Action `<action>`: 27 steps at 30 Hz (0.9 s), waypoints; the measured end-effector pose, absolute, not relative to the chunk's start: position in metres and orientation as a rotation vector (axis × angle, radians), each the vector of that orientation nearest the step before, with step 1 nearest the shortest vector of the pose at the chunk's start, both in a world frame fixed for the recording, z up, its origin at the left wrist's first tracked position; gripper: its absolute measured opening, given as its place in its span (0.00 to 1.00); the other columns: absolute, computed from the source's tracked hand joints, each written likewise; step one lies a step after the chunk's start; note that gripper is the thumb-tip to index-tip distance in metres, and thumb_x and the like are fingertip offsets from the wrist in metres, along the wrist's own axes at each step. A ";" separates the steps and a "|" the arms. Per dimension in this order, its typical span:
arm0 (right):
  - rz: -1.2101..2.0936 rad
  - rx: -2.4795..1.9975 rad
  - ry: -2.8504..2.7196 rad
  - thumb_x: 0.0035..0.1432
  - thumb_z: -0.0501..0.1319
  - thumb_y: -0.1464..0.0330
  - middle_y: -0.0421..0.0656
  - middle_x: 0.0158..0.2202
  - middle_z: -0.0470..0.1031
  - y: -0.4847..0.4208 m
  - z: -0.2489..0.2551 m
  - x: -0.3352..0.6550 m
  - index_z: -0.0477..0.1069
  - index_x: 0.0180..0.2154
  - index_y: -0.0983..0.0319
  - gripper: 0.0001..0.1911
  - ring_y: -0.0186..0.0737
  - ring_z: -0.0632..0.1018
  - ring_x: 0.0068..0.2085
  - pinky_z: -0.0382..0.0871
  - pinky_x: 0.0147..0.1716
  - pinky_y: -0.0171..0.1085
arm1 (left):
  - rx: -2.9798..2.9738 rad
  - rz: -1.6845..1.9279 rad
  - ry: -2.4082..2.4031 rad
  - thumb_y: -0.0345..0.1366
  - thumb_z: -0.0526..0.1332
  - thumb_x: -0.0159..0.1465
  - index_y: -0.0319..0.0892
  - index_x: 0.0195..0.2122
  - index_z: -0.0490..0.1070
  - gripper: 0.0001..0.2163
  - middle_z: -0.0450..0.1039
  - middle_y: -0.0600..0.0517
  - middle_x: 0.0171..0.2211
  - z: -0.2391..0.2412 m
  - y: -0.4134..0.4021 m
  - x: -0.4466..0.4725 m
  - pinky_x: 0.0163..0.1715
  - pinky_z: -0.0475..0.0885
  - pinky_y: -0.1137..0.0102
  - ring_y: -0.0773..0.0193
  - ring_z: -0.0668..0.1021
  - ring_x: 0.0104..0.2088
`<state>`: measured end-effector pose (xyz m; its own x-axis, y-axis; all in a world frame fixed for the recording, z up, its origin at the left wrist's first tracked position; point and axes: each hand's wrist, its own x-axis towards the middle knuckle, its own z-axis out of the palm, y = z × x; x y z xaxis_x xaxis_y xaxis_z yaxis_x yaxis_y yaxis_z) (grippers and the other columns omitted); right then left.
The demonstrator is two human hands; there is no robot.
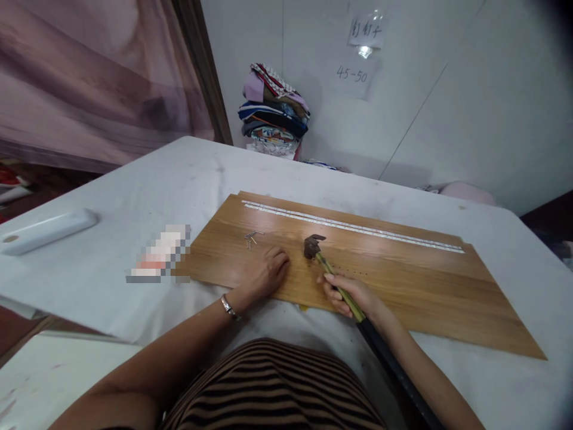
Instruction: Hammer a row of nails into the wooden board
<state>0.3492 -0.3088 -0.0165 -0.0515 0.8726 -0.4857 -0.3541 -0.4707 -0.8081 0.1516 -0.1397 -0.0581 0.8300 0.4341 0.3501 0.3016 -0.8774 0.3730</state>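
Observation:
My right hand point(351, 292) is wrapped around the yellow-green upper handle of a claw hammer point(329, 267). Its rusty head hangs over the wooden board point(425, 286), and its dark lower grip runs back along my forearm. To the left, my left hand point(271, 269) rests on the board near its front edge. Those fingers are curled together and point down; whatever may be between them is hidden. Several loose nails point(251, 239) lie on the board just beyond my left hand. A row of small dark dots point(351, 270), nail heads or holes, runs right from the hammer head.
Two white printed strips point(349, 226) run along the board's far side. The board lies on a white-covered table point(215, 167). At left are a white long-handled object point(49, 230) and a pixelated item point(159, 254). Folded cloths point(274, 113) are stacked by the wall.

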 end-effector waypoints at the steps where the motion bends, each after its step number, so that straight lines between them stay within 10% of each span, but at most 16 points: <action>1: 1.682 -1.284 -0.616 0.52 0.69 0.47 0.27 0.19 0.60 -0.309 -0.015 0.349 0.68 0.40 0.61 0.27 0.25 0.57 0.13 0.49 0.10 0.29 | 2.703 0.625 0.558 0.32 0.52 0.73 0.42 0.35 0.71 0.11 0.75 0.47 0.37 -0.057 -0.140 0.152 0.43 0.74 0.62 0.58 0.77 0.40; 27: 1.673 -1.292 -0.629 0.50 0.69 0.47 0.27 0.18 0.60 -0.306 -0.016 0.349 0.68 0.39 0.61 0.27 0.24 0.57 0.12 0.47 0.10 0.30 | 2.693 0.728 0.541 0.31 0.54 0.72 0.43 0.33 0.69 0.10 0.72 0.49 0.34 -0.074 -0.134 0.153 0.40 0.72 0.65 0.60 0.75 0.37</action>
<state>0.3494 -0.3059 -0.0163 -0.0464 0.8771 -0.4780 -0.3450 -0.4632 -0.8163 0.1526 -0.1336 -0.0742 0.8007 0.4284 0.4187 0.2767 -0.8845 0.3757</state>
